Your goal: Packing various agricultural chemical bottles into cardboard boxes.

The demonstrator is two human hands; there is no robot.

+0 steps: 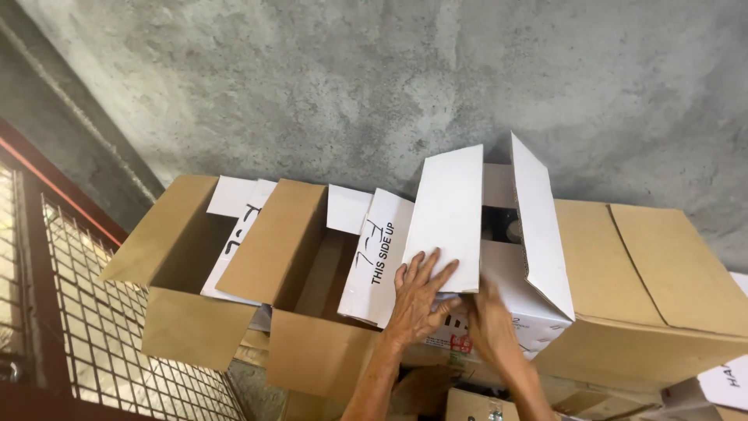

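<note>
White carton (499, 273) sits open among brown cartons, against a grey concrete wall (374, 86); four top flaps up, dark contents just visible inside, too dim to identify. Left hand (418, 300) lies flat, fingers spread, on the lower edge of the near tall flap (448, 218), pressing rather than clamping — no closed grip. Right hand (489, 323) rests against the front face of the carton, below the flap hinge; its fingers are partly hidden, so cannot tell whether it is curled on anything.

Handling, as a judgement: corrugated board, stiff across the panel but folds readily at the scored hinge; flaps light, edges can crease or tear if pulled at a corner. Loaded weight unknown. Best hold looks like the flap's free edge near mid-span, or the carton's bottom corners for a lift.

Neighbours: open brown carton (304, 273) just left, touching; another open brown carton (179, 257) beyond it; closed brown carton (654, 288) to the right, touching. Wire mesh cage (101, 327) far left.
</note>
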